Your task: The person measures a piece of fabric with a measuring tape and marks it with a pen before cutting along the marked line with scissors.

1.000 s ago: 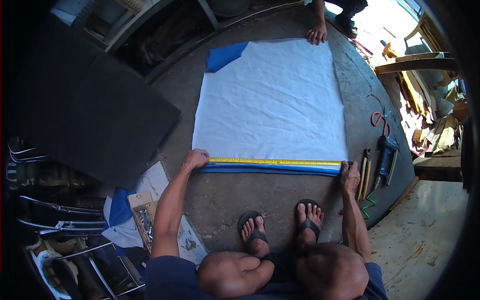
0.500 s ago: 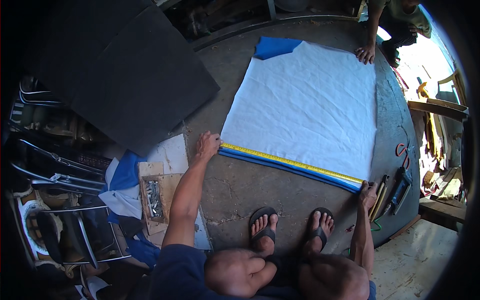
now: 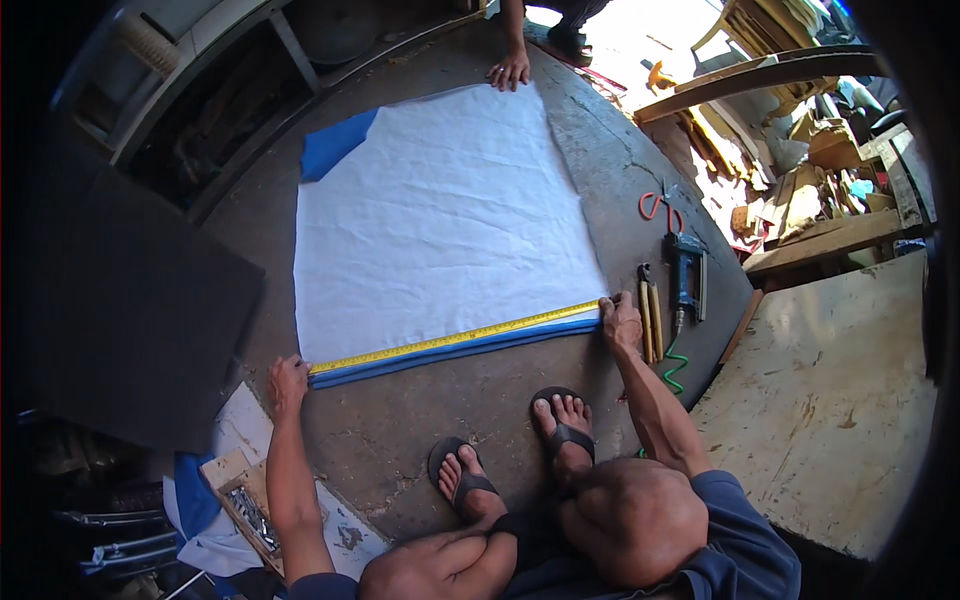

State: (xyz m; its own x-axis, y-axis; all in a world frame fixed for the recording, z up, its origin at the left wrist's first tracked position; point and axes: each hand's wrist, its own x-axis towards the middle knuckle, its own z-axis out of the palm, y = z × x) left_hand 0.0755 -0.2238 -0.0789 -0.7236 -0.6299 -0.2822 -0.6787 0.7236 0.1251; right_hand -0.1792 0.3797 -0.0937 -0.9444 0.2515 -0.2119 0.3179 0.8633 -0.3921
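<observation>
A yellow measuring tape (image 3: 455,335) is stretched straight along the near edge of a white sheet of fabric (image 3: 445,220) lying on the floor. My left hand (image 3: 289,381) pinches the tape at the sheet's near left corner. At the near right corner, my right hand (image 3: 622,323) grips its other end, the fingers closed round it. Under the tape runs a folded blue edge (image 3: 430,360). The sheet's far left corner is turned over, showing a blue underside (image 3: 335,147). Another person's hand (image 3: 510,70) presses on the far right edge.
Right of the sheet lie red-handled scissors (image 3: 662,207), a pincer-like tool with long handles (image 3: 650,312) and a staple gun (image 3: 685,275) on a green hose. A dark panel (image 3: 130,300) stands at left, above a wooden box of metal pieces (image 3: 245,510). A worn board (image 3: 810,400) lies at right.
The view has turned to the right, so the sheet appears further left and slanted differently. Both my hands stay at the same ends of the tape. The other person's hand still rests on the far edge.
</observation>
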